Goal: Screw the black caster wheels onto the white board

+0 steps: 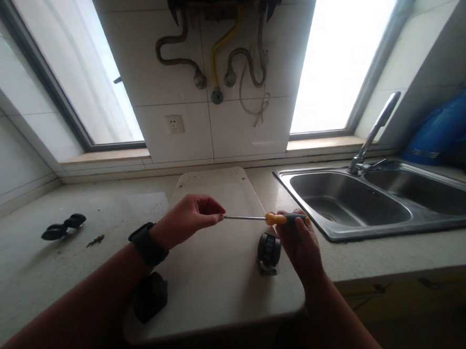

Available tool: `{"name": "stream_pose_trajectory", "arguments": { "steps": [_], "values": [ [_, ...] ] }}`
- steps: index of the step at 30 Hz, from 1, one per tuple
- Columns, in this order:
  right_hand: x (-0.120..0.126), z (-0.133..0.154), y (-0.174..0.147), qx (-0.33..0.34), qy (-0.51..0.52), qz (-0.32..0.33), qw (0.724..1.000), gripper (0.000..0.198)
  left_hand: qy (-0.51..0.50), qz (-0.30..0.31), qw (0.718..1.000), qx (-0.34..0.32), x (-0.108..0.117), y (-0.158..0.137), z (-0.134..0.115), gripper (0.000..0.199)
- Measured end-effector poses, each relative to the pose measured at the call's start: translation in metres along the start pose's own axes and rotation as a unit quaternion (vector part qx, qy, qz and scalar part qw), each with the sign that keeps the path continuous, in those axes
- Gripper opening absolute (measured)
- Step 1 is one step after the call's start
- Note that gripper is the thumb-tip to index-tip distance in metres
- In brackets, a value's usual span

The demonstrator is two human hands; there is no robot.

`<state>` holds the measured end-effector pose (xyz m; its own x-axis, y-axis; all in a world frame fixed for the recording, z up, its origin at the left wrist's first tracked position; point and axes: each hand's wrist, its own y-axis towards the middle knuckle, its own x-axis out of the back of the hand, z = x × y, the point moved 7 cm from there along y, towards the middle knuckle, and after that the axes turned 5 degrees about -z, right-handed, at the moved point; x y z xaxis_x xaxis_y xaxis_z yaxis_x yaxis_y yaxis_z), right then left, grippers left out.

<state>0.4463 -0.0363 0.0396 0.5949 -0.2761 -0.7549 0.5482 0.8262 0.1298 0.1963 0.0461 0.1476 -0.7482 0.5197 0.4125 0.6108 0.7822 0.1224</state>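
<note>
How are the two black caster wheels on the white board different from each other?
The right caster stands clear in view beside the right hand, its metal bracket showing; the left caster sits near the board's lower left corner, partly hidden behind the left forearm. The right one catches light; the left looks dark. Both are black and rest on the board.

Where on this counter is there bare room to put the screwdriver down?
Bare counter lies between the two black caster wheels at far left and the white board. The board's far end, toward the wall, is bare too. It is crowded near both hands, left hand and right hand, with the screwdriver and the caster.
</note>
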Motion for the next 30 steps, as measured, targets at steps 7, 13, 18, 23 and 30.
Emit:
{"name": "stream_pose_trajectory", "arguments": {
  "steps": [7, 13, 18, 23, 30],
  "values": [
    [0.002, -0.001, -0.003, -0.008, -0.017, 0.004, 1.0, 0.033, -0.005, -0.031, 0.999, -0.011, 0.006, -0.001, 0.001, 0.017],
    [0.006, -0.002, -0.002, 0.002, -0.037, 0.004, 0.999, 0.036, -0.028, -0.035, 0.998, -0.04, 0.007, -0.001, 0.003, 0.02],
    [0.004, -0.002, -0.002, 0.008, -0.036, -0.002, 0.999, 0.039, -0.028, -0.029, 0.997, -0.063, 0.006, -0.001, 0.004, 0.022],
    [0.004, -0.002, -0.001, 0.0, -0.029, -0.01, 1.0, 0.041, -0.026, -0.007, 0.998, -0.06, 0.004, -0.004, 0.004, 0.028],
    [0.007, -0.003, 0.002, -0.005, -0.006, -0.02, 1.0, 0.034, -0.004, -0.035, 0.998, -0.053, 0.03, -0.018, -0.003, 0.041]
  ]
}}
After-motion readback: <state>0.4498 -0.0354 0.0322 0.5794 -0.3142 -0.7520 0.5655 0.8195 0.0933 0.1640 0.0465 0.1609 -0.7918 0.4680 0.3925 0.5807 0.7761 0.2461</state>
